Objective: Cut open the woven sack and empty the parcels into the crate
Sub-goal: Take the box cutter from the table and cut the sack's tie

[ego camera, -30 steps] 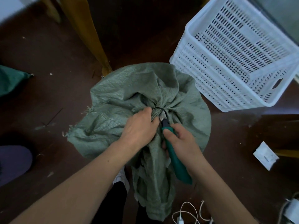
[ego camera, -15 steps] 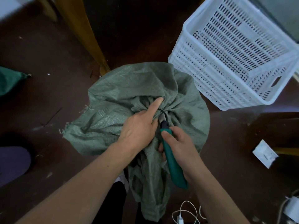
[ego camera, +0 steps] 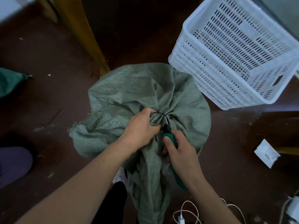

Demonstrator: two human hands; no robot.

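While the left grip (ego camera: 140, 128) clenches the sack (ego camera: 129, 88) neck, the right grip (ego camera: 179, 151) clasps a cutter (ego camera: 179, 181) aimed away at the tie (ego camera: 159, 113).

A dark red-brown floor (ego camera: 48, 50), dimly lit and flecked with pale scraps, spreads under a yellowish wooden leg (ego camera: 84, 34) that slants in from the top left, with white cables (ego camera: 180, 219) coiled at the bottom edge and a grey surface (ego camera: 284, 12) filling the top right corner.

Indoor room, probably a domestic storeroom, dark scuffed floor (ego camera: 48, 50) with scattered debris, wooden furniture leg (ego camera: 84, 34), white perforated plastic crate (ego camera: 208, 76), charger cable (ego camera: 186, 210), loose white packet (ego camera: 267, 153).
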